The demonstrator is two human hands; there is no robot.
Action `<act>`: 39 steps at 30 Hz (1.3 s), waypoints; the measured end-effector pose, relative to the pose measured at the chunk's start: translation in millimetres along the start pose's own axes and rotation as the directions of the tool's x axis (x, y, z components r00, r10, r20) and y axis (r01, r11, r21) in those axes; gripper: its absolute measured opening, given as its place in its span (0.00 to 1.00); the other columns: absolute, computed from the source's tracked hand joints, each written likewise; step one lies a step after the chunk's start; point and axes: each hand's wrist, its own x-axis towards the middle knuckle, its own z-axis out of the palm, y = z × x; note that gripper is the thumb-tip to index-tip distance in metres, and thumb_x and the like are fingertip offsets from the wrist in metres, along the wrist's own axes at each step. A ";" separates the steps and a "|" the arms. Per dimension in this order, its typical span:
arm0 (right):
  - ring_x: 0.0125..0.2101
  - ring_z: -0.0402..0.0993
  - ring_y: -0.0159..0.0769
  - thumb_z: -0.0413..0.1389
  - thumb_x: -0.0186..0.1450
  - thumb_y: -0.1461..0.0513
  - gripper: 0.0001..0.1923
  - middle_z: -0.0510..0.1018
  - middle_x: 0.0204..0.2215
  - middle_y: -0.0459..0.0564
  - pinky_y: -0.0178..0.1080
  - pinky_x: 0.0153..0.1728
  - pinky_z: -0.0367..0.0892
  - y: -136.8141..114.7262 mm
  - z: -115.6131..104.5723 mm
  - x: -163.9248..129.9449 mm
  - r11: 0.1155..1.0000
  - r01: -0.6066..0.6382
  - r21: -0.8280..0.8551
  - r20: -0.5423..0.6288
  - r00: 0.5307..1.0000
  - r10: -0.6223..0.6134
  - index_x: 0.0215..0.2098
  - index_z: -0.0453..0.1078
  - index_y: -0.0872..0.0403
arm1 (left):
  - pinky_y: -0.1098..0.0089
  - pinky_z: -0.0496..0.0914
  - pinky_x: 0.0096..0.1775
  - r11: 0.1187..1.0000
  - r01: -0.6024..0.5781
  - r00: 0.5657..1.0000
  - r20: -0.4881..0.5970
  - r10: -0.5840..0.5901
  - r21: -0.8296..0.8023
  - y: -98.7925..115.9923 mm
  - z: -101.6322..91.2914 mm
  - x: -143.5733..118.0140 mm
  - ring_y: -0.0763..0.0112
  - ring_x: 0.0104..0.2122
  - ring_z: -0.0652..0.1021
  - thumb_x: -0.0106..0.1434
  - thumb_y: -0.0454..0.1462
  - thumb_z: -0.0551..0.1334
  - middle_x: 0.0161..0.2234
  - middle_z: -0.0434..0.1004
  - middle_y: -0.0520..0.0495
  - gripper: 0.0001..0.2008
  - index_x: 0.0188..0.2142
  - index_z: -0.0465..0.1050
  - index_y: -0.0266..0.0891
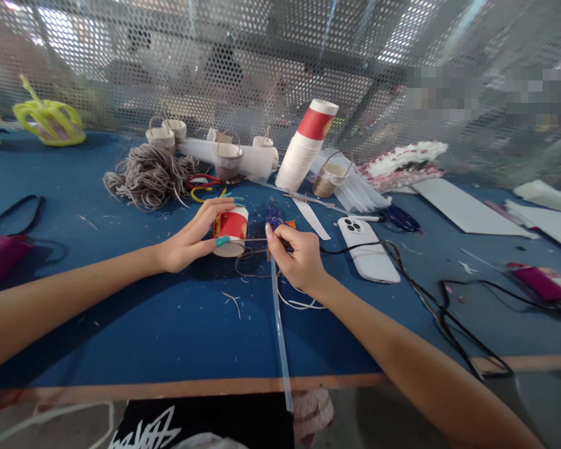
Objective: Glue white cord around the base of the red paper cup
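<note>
A red and white paper cup (238,222) lies tipped over on the blue table. My left hand (191,234) is wrapped round it, thumb pressing at its rim side. From the cup a thin brown cord (256,240) runs taut to my right hand (298,252), whose thumb and forefinger pinch it. Slack cord (247,272) loops on the table below. Just beyond my right hand is a dark blue glue gun (273,213), partly hidden by the fingers. A long clear glue stick (280,337) reaches from there past the table's front edge.
Behind stand a leaning stack of paper cups (300,159), a bundle of grey yarn (149,174) and small cord-handled baskets (228,161). Red-handled pliers (202,181) lie near the yarn. To the right are a white phone (369,249), black cables (421,293) and white boards (472,207).
</note>
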 end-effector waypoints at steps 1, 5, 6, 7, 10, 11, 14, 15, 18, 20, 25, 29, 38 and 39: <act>0.14 0.51 0.24 0.49 0.70 0.58 0.23 0.58 0.12 0.38 0.35 0.19 0.52 -0.2 0.0 0.0 1.000 0.004 -0.001 0.004 1.000 -0.004 0.18 0.54 0.51 | 0.40 0.52 0.67 1.000 -0.006 1.000 0.001 0.006 -0.003 -0.4 -0.4 0.2 0.45 0.68 0.54 0.69 0.48 0.51 0.66 0.52 0.38 0.28 0.66 0.53 0.44; 0.14 0.51 0.24 0.49 0.70 0.58 0.22 0.58 0.12 0.38 0.35 0.18 0.52 -1.4 0.0 0.0 1.000 0.002 -0.003 0.005 1.000 -0.002 0.18 0.54 0.51 | 0.39 0.52 0.66 0.999 -0.034 0.999 -0.003 0.034 -0.031 -3.2 0.5 -0.1 0.45 0.67 0.55 0.69 0.50 0.49 0.66 0.53 0.38 0.29 0.66 0.53 0.46; 0.14 0.51 0.24 0.49 0.70 0.58 0.22 0.58 0.12 0.38 0.35 0.18 0.52 -1.7 0.1 -0.1 1.000 -0.001 -0.001 0.005 1.000 0.001 0.18 0.54 0.51 | 0.39 0.53 0.66 0.999 -0.038 0.999 -0.011 0.038 -0.039 -3.8 1.2 -0.3 0.44 0.67 0.55 0.69 0.51 0.48 0.66 0.53 0.39 0.29 0.66 0.54 0.46; 0.14 0.51 0.24 0.50 0.70 0.58 0.22 0.58 0.12 0.38 0.34 0.18 0.52 -1.9 0.2 -0.2 1.000 -0.003 0.002 0.002 1.000 0.003 0.18 0.54 0.51 | 0.39 0.52 0.66 0.998 -0.041 0.999 -0.015 0.041 -0.045 -4.3 1.8 -0.5 0.44 0.67 0.55 0.69 0.51 0.48 0.66 0.53 0.39 0.29 0.66 0.54 0.46; 0.14 0.51 0.24 0.50 0.70 0.59 0.22 0.58 0.12 0.38 0.34 0.18 0.52 -2.3 0.4 -0.5 1.000 0.006 0.013 0.002 1.000 -0.006 0.18 0.54 0.51 | 0.40 0.52 0.66 0.996 -0.060 0.998 -0.022 0.059 -0.059 -4.5 2.6 -0.4 0.44 0.67 0.54 0.68 0.51 0.48 0.66 0.52 0.38 0.30 0.66 0.53 0.45; 0.14 0.52 0.24 0.50 0.70 0.59 0.22 0.58 0.12 0.38 0.34 0.18 0.52 -2.4 0.4 -0.6 1.000 0.008 0.016 0.004 1.000 -0.008 0.18 0.54 0.51 | 0.40 0.52 0.66 0.996 -0.069 0.998 -0.018 0.068 -0.060 -4.2 2.2 -0.3 0.43 0.67 0.54 0.68 0.52 0.49 0.66 0.52 0.37 0.31 0.66 0.53 0.45; 0.14 0.52 0.24 0.50 0.69 0.59 0.22 0.59 0.12 0.38 0.34 0.18 0.52 -2.8 0.1 -1.5 1.000 0.013 0.024 0.013 1.000 -0.013 0.18 0.54 0.51 | 0.40 0.52 0.66 0.996 -0.069 0.998 0.006 0.070 -0.056 -3.9 0.0 0.2 0.44 0.67 0.54 0.68 0.52 0.49 0.65 0.52 0.37 0.31 0.66 0.52 0.45; 0.14 0.52 0.24 0.50 0.69 0.59 0.22 0.59 0.12 0.38 0.34 0.18 0.52 -3.0 -0.1 -1.8 1.000 0.015 0.026 0.015 1.000 -0.015 0.18 0.54 0.51 | 0.41 0.53 0.66 0.997 -0.058 0.998 0.016 0.059 -0.054 -4.1 -0.6 0.3 0.44 0.67 0.55 0.68 0.52 0.49 0.65 0.53 0.38 0.31 0.66 0.52 0.45; 0.14 0.52 0.24 0.51 0.69 0.59 0.22 0.60 0.12 0.39 0.34 0.18 0.52 -3.6 -0.8 -2.7 0.999 0.031 0.027 0.012 0.999 -0.031 0.18 0.55 0.51 | 0.43 0.54 0.66 0.998 -0.036 0.999 0.014 0.037 -0.052 -5.6 -0.3 0.0 0.47 0.65 0.57 0.69 0.51 0.48 0.63 0.55 0.39 0.29 0.66 0.53 0.45; 0.14 0.52 0.24 0.51 0.69 0.60 0.21 0.60 0.12 0.39 0.33 0.18 0.52 -4.1 -1.2 -2.8 0.998 0.050 0.022 0.011 0.999 -0.051 0.18 0.55 0.51 | 0.44 0.55 0.66 0.998 -0.045 0.999 -0.021 0.044 -0.051 -6.5 1.4 -0.2 0.48 0.64 0.58 0.69 0.51 0.48 0.62 0.56 0.40 0.28 0.65 0.53 0.46; 0.14 0.54 0.23 0.51 0.68 0.63 0.20 0.62 0.12 0.39 0.31 0.17 0.53 -5.9 -1.6 -3.1 0.992 0.124 0.016 0.006 0.992 -0.124 0.18 0.57 0.52 | 0.43 0.54 0.66 0.998 -0.047 0.999 -0.003 0.047 -0.038 -5.1 3.2 0.0 0.48 0.65 0.57 0.69 0.50 0.48 0.62 0.55 0.39 0.29 0.65 0.53 0.44; 0.13 0.54 0.22 0.52 0.68 0.64 0.20 0.63 0.12 0.39 0.30 0.17 0.53 -6.7 -1.8 -3.8 0.986 0.164 0.016 -0.009 0.986 -0.164 0.18 0.58 0.53 | 0.40 0.54 0.65 0.999 -0.047 0.999 -0.003 0.047 -0.027 -3.5 0.1 -0.1 0.46 0.65 0.56 0.69 0.49 0.49 0.62 0.54 0.38 0.29 0.65 0.52 0.43; 0.13 0.55 0.22 0.52 0.68 0.64 0.20 0.63 0.11 0.39 0.30 0.17 0.53 -6.1 -0.9 -3.4 0.987 0.161 0.008 -0.012 0.987 -0.161 0.17 0.58 0.53 | 0.40 0.53 0.66 0.997 -0.062 0.998 0.029 0.064 -0.047 -6.5 -1.8 0.1 0.46 0.65 0.56 0.68 0.50 0.49 0.62 0.53 0.39 0.30 0.66 0.50 0.45; 0.13 0.55 0.22 0.52 0.68 0.64 0.20 0.63 0.11 0.39 0.30 0.17 0.53 -6.2 -0.8 -3.3 0.987 0.160 0.007 -0.010 0.987 -0.160 0.17 0.57 0.53 | 0.40 0.52 0.66 0.997 -0.063 0.998 0.028 0.064 -0.044 -6.2 -1.5 0.0 0.45 0.65 0.56 0.69 0.50 0.49 0.62 0.53 0.39 0.30 0.66 0.50 0.45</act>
